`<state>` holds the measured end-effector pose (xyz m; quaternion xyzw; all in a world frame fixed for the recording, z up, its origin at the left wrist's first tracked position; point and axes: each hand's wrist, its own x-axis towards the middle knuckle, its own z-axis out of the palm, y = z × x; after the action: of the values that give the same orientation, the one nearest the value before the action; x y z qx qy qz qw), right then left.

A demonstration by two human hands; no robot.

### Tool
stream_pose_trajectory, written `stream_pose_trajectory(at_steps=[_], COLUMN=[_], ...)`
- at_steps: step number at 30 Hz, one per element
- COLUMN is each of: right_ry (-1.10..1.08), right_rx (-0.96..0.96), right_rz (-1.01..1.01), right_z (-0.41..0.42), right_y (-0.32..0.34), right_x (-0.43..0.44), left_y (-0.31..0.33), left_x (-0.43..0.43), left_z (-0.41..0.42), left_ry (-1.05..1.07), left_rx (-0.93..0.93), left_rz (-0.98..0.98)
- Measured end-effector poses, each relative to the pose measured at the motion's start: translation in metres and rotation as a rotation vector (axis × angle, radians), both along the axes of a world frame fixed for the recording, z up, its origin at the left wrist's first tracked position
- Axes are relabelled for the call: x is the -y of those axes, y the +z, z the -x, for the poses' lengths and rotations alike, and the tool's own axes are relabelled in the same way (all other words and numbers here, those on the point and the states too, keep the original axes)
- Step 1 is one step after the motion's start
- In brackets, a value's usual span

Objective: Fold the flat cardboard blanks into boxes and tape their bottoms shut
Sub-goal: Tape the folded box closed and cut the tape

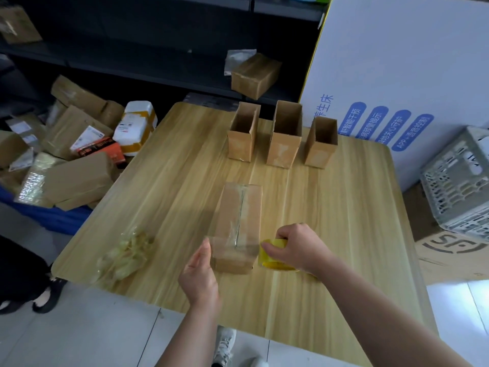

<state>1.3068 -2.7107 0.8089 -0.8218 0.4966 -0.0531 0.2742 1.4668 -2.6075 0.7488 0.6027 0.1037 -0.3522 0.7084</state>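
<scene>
A brown cardboard box [239, 221] stands bottom-up near the front of the wooden table [172, 186]. Clear tape runs along the seam of its flaps and down its near side. My left hand [199, 274] rests with straight fingers against the box's near left corner. My right hand [297, 246] grips a yellow tape roll [274, 256] that sits on the table right beside the box. Three folded boxes stand open-topped in a row at the back: left box [243, 133], middle box [285, 136], right box [321, 144].
A heap of crumpled tape scraps [124, 254] lies at the table's front left. Left of the table parcels [74, 154] are piled. Dark shelving [158, 49] stands behind. A large white carton [397, 75] and a grey crate [460, 181] stand at right.
</scene>
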Motion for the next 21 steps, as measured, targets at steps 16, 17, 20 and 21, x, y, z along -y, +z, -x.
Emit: stream_pose_trajectory(at_steps=[16, 17, 20, 21], right_ry=[-0.012, -0.011, -0.004, -0.002], right_rx=[-0.059, -0.063, -0.069, -0.069], right_rz=[-0.066, -0.071, -0.078, -0.080], right_z=[0.003, 0.002, 0.001, 0.001], right_y=[-0.013, -0.013, -0.014, -0.015], right_x=[0.004, 0.004, 0.004, 0.004], left_y=[0.002, 0.001, 0.005, 0.005], left_x=[-0.004, -0.004, -0.004, -0.003], left_z=[0.008, 0.008, 0.009, 0.008], left_ry=[-0.017, -0.016, -0.020, -0.032], left_rx=[0.073, 0.078, 0.087, 0.085], left_rz=[-0.135, -0.138, -0.159, -0.164])
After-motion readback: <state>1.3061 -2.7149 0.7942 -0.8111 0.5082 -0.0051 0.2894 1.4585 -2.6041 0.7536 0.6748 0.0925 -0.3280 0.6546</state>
